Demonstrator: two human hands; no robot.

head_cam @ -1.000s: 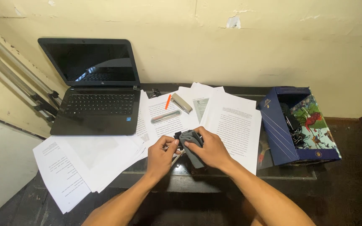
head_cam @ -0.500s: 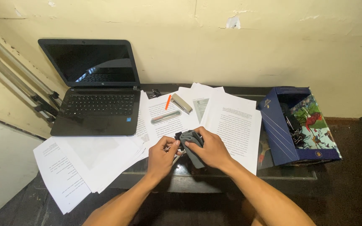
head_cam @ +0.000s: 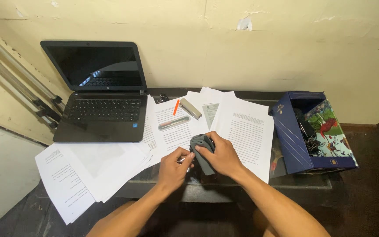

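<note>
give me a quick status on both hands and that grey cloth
Right hand shut on grey cloth. Left hand pinching a small item beside it, too small to tell. Papers underneath, nothing blocking.

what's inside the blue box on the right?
The blue box lies open beside the papers. Black binder clips sit in it, against a colourful illustrated lining. Its far end is in shadow, so anything deeper or under the clips cannot be seen.

small item (head_cam: 188, 159) hidden by hands, cloth (head_cam: 202, 151)
</note>
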